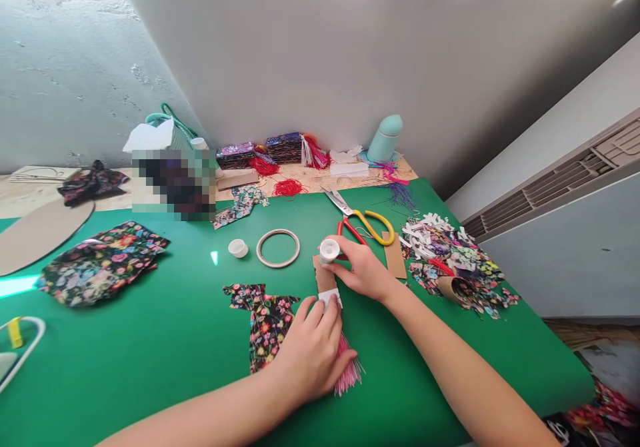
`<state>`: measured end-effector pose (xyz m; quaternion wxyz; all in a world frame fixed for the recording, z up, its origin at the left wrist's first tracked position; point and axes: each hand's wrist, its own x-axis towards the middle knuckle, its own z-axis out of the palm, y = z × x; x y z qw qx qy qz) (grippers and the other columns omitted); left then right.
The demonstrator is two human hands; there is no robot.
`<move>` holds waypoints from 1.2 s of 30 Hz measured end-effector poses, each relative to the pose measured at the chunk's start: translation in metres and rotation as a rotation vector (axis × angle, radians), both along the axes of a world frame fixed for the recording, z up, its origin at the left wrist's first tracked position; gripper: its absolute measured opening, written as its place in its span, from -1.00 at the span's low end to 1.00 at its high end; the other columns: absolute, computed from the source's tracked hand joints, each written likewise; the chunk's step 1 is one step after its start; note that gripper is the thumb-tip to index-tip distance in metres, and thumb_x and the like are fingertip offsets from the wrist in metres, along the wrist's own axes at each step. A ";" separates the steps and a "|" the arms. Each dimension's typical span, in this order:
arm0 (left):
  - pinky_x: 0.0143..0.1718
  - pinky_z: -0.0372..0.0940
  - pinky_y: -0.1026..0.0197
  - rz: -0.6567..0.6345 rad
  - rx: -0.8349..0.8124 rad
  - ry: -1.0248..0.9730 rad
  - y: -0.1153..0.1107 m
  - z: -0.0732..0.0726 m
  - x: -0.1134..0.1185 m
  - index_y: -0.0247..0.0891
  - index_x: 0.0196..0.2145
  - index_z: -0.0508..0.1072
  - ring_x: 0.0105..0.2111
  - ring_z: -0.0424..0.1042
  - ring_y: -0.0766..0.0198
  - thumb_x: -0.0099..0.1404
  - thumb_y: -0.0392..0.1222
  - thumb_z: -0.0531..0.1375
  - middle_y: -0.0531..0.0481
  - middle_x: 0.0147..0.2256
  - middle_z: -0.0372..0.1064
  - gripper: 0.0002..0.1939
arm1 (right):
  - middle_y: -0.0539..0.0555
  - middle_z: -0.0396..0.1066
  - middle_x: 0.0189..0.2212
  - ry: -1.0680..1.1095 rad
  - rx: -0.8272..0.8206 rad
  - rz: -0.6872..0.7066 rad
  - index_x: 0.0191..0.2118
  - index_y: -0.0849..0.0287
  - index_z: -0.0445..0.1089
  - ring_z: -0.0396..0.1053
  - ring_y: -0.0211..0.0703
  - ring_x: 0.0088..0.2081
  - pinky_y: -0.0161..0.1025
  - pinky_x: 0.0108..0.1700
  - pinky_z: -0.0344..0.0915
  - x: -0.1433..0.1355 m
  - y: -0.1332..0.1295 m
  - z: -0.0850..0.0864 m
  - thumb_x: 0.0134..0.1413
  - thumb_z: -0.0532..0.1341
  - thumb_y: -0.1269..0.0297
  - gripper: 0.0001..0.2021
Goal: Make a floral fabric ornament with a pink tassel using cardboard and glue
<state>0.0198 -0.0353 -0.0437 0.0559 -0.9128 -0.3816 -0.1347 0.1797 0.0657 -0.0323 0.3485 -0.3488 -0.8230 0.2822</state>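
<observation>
A white glue stick (pixel 329 251), seen end-on, is pinched between the thumb and fingers of my right hand (pixel 357 270). It is at the upper end of a narrow brown cardboard strip (pixel 326 278) with a white paper band across it. My left hand (pixel 313 347) lies over the strip's lower part, fingertips on the white band and thumb spread to the side. Below this hand a pink tassel (pixel 347 374) fans out. Beside it, partly hidden by my left hand, lies a piece of black floral fabric (pixel 267 324). A small white cap (pixel 238 248) sits further left.
Yellow-handled scissors (pixel 357 214) and red-handled pliers (pixel 353 232) lie beyond my right hand. A tape ring (pixel 278 248) is near the middle. Scraps (pixel 450 254) heap at right. Floral fabric (pixel 105 260) lies left. A turquoise bottle (pixel 386 139) stands at the back.
</observation>
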 end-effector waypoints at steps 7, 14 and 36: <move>0.00 0.09 -0.04 -0.002 -0.035 0.000 0.000 0.000 0.000 -0.47 -0.05 0.43 -0.16 0.29 -0.02 0.29 0.08 0.00 -0.31 -0.06 0.38 -0.45 | 0.19 0.40 -0.05 0.079 0.154 -0.073 0.03 0.14 0.22 0.35 -0.08 0.01 -0.10 0.06 0.31 -0.006 -0.011 0.004 0.18 0.05 0.45 -0.71; 0.00 0.09 -0.05 -0.004 -0.039 -0.023 0.000 -0.001 -0.001 -0.47 -0.09 0.45 -0.15 0.30 -0.03 0.28 0.12 0.00 -0.32 -0.06 0.37 -0.44 | 0.10 0.42 -0.24 -0.004 -0.040 -0.007 -0.04 0.17 0.25 0.41 -0.14 -0.26 -0.23 -0.21 0.44 0.000 -0.017 0.020 0.05 0.20 0.41 -0.69; -0.01 0.09 -0.03 -0.008 -0.027 -0.019 0.000 0.000 0.000 -0.48 -0.07 0.44 -0.15 0.29 -0.02 0.29 0.09 0.00 -0.33 -0.07 0.38 -0.45 | 0.07 0.42 -0.24 0.059 -0.064 -0.031 -0.04 0.13 0.25 0.43 -0.15 -0.25 -0.26 -0.22 0.45 0.000 -0.013 0.016 0.05 0.21 0.37 -0.69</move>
